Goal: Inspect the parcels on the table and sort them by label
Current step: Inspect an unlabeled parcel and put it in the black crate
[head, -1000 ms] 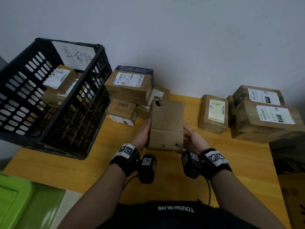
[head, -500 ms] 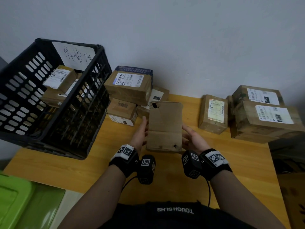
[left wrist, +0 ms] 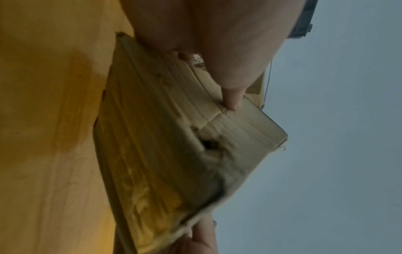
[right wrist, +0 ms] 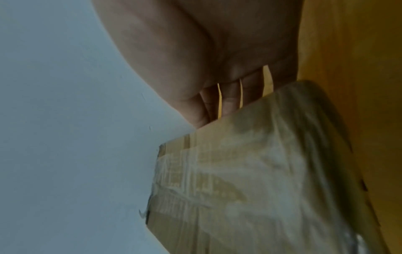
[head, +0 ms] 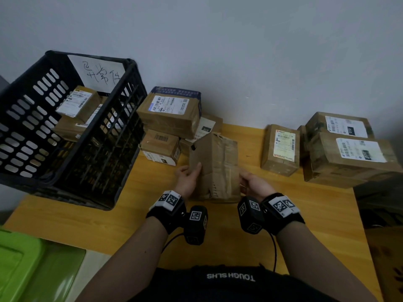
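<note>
Left fingers: the left hand [head: 189, 179] grips the box [head: 216, 168] at its left edge, thumb laid on the face turned up, fingers behind it; in the left wrist view one fingertip [left wrist: 232, 98] presses into a crease of the cardboard.
Right fingers: the right hand [head: 253, 185] holds the lower right edge, fingers [right wrist: 228, 104] tucked behind the box.
Change: a second ago a plain face was toward the person; now the box has been turned about its long axis, so a taped, crumpled side shows beside it.
Meaning: no label on the sides seen so far, so the check is probably unfinished; another turn seems needed before sorting.
Box: lifted just above the table [head: 218, 240], upright and slightly tilted, a small hole near one corner, in front of the stacked parcels [head: 170, 118].
Hand pose: both palms face inward, wrists low over the table, forearms converging from the body.
Surroundings: black crate [head: 65, 136] with labelled parcels at left; more labelled boxes [head: 349, 153] at right.
</note>
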